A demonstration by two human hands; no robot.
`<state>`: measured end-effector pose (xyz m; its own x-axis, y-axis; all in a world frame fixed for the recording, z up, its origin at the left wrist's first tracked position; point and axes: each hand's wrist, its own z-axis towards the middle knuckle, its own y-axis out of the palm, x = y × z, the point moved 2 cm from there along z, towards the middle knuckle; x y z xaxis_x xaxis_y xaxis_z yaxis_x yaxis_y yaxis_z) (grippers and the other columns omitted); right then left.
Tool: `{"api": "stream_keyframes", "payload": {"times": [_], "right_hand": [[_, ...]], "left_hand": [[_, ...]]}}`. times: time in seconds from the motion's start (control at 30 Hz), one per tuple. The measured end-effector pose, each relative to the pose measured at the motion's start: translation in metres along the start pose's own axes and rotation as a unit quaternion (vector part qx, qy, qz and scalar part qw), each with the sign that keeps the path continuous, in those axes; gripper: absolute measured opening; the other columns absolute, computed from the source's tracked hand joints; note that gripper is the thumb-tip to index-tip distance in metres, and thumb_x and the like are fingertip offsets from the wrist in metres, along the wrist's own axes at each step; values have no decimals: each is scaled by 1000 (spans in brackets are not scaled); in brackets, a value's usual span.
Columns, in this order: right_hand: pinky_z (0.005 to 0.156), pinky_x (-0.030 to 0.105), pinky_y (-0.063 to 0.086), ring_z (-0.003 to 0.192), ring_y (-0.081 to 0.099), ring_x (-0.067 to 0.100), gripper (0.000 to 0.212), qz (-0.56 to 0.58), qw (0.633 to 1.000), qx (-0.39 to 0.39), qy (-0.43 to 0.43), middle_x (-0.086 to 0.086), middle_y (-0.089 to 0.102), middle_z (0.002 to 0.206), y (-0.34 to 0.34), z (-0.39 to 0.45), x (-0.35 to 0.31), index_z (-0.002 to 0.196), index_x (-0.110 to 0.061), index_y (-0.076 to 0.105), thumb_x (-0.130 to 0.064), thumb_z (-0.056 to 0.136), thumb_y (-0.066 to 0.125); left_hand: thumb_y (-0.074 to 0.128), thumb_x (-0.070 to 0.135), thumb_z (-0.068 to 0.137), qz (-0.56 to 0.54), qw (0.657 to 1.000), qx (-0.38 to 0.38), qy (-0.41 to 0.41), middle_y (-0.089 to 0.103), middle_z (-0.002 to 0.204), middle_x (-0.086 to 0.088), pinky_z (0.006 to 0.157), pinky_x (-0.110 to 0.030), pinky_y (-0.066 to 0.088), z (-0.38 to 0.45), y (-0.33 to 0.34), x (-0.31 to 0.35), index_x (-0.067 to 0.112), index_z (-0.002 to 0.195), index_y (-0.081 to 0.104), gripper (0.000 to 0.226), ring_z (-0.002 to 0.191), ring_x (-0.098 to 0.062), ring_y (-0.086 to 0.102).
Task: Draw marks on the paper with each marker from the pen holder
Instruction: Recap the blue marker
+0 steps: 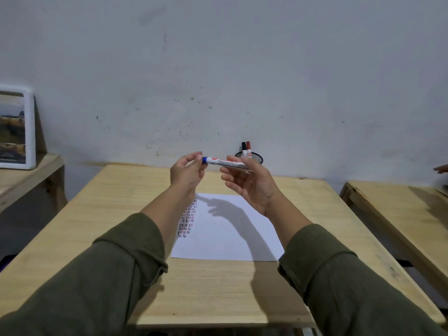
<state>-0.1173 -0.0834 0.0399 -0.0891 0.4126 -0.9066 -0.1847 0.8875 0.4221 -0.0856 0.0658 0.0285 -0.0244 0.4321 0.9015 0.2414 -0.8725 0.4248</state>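
A white marker [224,162] with a blue cap lies level in the air above the table, its barrel gripped by my right hand [249,184]. My left hand [188,172] pinches the blue cap end with thumb and fingers. Below them a white sheet of paper [230,238] lies flat on the wooden table [121,214], with rows of short dark and red marks [187,221] along its left side. At the table's far edge stands a black mesh pen holder [255,157] with a black marker [243,147] and a red marker [248,146] upright in it.
A white-framed picture [15,128] leans on a wooden shelf at the left. A second wooden table [388,209] stands to the right, with another person's fingers [441,169] at the frame edge. A grey wall rises right behind the table.
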Motion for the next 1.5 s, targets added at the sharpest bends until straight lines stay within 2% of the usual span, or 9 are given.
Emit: {"api": "stream_keyframes", "payload": {"times": [0.23,0.4,0.5,0.6,0.77,0.87,1.07,1.27,1.5], "right_hand": [[65,23,55,67,67,16,19,-86,996,-23,13,15,69,91,-10,11,-12,111,-6,59,-11,93,53],[81,32,52,84,69,19,49,-136,991,-16,9,8,71,91,-31,35,-22,134,-15,46,-6,88,60],[78,30,50,87,68,16,60,-183,982,29,-30,8,70,98,-49,54,-38,137,-29,40,-1,87,59],[75,33,49,84,63,21,77,-267,959,65,-68,8,68,90,-65,76,-52,141,-41,29,4,86,58],[66,29,53,90,59,22,90,-415,893,98,-145,7,55,106,-72,111,-67,145,-46,15,5,84,55],[74,35,56,95,58,22,86,-483,850,111,-178,-3,46,109,-73,128,-66,146,-44,14,2,85,54],[73,40,58,92,61,22,86,-540,823,91,-150,9,54,122,-80,148,-48,143,-45,21,3,81,57],[67,30,53,73,60,22,83,-559,818,69,-115,9,60,76,-88,154,-32,140,-39,32,0,75,65],[54,6,40,66,53,9,77,-584,800,52,-127,-2,55,70,-89,156,-30,136,-36,39,-1,73,65]], "left_hand": [[54,11,92,59,995,-80,15,65,84,2,78,-19,49,18,28,14,14,108,65,20,71,-6,57],[61,15,87,160,975,-147,41,66,98,-6,84,-24,48,39,57,15,22,105,67,19,86,-14,61],[64,25,84,258,956,-130,47,68,107,-1,97,-32,48,57,62,1,27,113,66,29,104,-16,62],[62,26,86,327,936,-120,48,66,118,-1,103,-29,43,67,66,-14,23,120,63,34,115,-17,59],[64,25,86,401,904,-140,54,56,137,-3,104,-34,44,79,80,-37,18,133,53,49,121,-17,55],[64,28,86,420,896,-133,54,57,136,-3,102,-37,46,83,85,-45,20,134,51,51,120,-18,56],[64,30,85,431,890,-137,61,60,131,-4,96,-39,50,88,85,-52,21,132,53,49,117,-18,58],[65,27,84,424,893,-138,60,63,128,-3,95,-24,41,91,83,-54,20,131,55,48,117,-15,57],[66,28,84,418,898,-131,51,64,126,-3,98,-30,47,93,85,-56,22,130,56,48,115,-15,59]]}}
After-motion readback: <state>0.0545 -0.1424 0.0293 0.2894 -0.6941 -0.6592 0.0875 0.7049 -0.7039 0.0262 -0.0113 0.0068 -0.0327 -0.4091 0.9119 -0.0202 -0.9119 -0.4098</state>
